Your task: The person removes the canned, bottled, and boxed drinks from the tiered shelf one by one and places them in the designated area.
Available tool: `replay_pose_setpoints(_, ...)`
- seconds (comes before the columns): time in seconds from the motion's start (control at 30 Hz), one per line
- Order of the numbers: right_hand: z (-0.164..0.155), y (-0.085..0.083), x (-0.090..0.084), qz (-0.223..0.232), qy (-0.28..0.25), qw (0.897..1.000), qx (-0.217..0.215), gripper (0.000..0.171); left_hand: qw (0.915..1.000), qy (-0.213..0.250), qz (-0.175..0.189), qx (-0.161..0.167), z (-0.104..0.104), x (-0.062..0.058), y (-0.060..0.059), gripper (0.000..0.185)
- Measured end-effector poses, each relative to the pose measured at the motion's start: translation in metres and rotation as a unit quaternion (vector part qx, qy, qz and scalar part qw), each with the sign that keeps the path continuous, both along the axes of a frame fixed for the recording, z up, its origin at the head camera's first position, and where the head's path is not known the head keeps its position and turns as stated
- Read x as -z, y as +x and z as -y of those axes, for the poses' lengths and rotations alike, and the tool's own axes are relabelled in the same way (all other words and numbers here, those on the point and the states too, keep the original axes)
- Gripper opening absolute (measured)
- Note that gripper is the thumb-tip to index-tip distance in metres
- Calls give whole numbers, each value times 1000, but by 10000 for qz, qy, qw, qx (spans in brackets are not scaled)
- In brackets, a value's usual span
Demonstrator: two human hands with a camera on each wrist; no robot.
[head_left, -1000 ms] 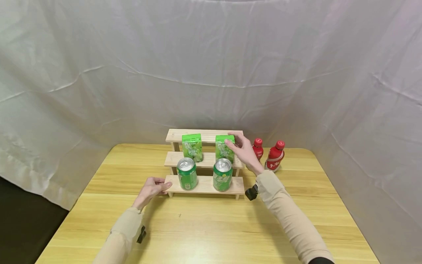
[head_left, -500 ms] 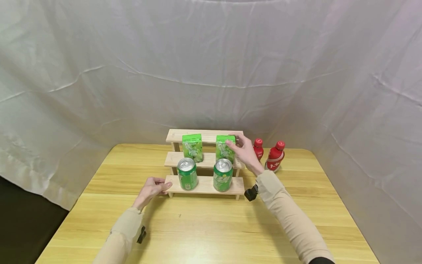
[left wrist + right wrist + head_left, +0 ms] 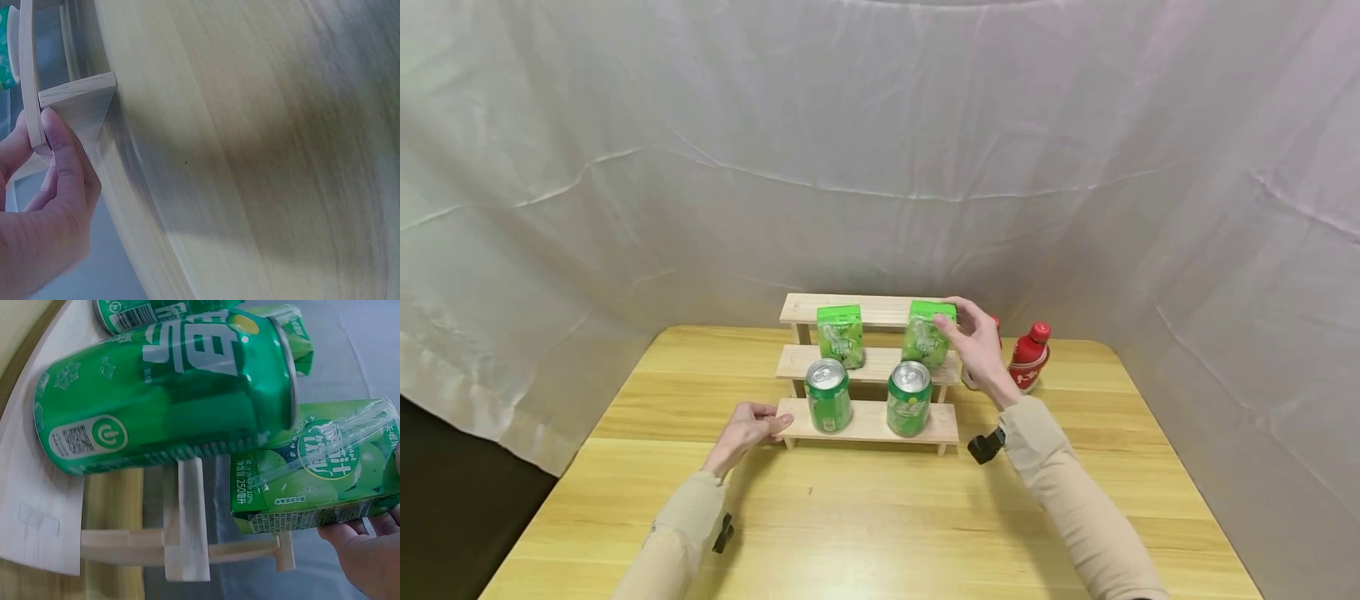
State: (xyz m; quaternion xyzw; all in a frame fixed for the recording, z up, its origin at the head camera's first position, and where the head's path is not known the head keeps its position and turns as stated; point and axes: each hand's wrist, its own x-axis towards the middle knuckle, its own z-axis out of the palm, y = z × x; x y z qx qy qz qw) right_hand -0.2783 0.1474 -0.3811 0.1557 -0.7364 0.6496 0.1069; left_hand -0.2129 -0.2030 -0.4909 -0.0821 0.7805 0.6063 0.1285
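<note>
My right hand (image 3: pixel 977 343) grips a green grape juice box (image 3: pixel 925 337) by its right side, thumb in front. The box leans a little, its base right at the middle step's right end. In the right wrist view its printed face (image 3: pixel 325 453) shows behind a green soda can (image 3: pixel 156 394). With thumb and fingers, my left hand (image 3: pixel 745 432) pinches the left end of the lowest step of a three-tier wooden display stand (image 3: pixel 868 423); the left wrist view shows the fingers (image 3: pixel 65 156) around that board end.
A second juice box (image 3: pixel 841 337) stands on the middle step's left part. Two green cans, left (image 3: pixel 828 398) and right (image 3: pixel 908 402), stand on the lowest step. Right of the stand is a red bottle (image 3: pixel 1028 358); another is mostly hidden behind my right hand. Grey curtain surrounds the table (image 3: pixel 880 517).
My right hand has shifted the right juice box to the right along the middle step, and it now leans slightly. My left hand holds its place on the stand.
</note>
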Motion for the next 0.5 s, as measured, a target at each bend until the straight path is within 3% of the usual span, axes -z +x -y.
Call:
replay_pose_setpoints(0.2, -17, 10, -9, 24, 194, 9997, 134, 40, 9999, 80, 5, 68, 0, -7, 2, 51)
replay_pose_setpoints(0.3, -32, 6, -2, 13, 170, 9996, 217, 41, 10000, 57, -1, 35, 3, 2, -2, 53)
replay_pose_setpoints(0.5, -62, 9, -1, -90, 164, 9993, 328, 41, 10000, -57, -1, 62, 2, 1, -2, 50)
